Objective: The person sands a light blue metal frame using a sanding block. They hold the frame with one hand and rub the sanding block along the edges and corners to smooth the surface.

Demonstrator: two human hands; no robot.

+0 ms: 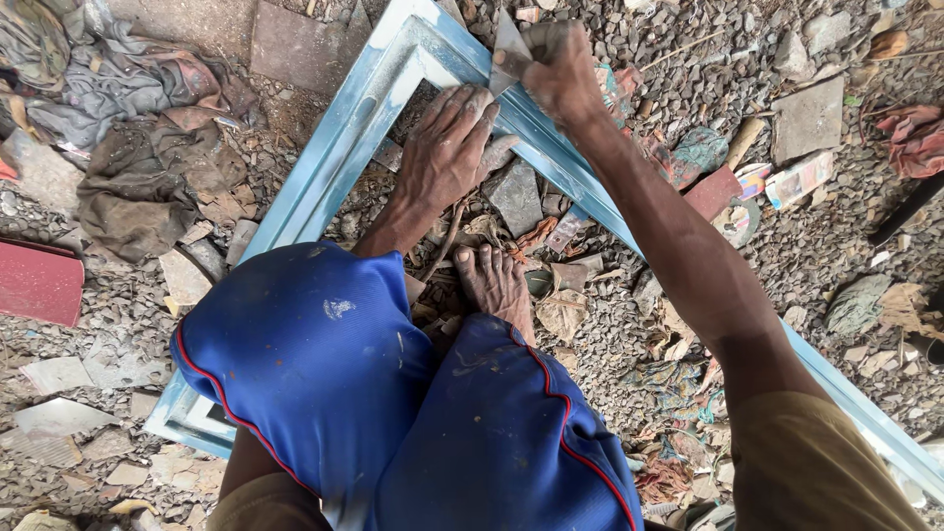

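Left hand flat on the frame just below its corner, right hand beside it pressing a scraper there, bare foot inside the frame, rags lying left.

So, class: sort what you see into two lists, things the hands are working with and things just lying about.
In use:
right hand
scraper blade
left hand
pale blue frame

Lying about:
grey rags
red board
stone slab
gravel

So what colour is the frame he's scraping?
Light blue frame, with whitish patches; head view shows it.
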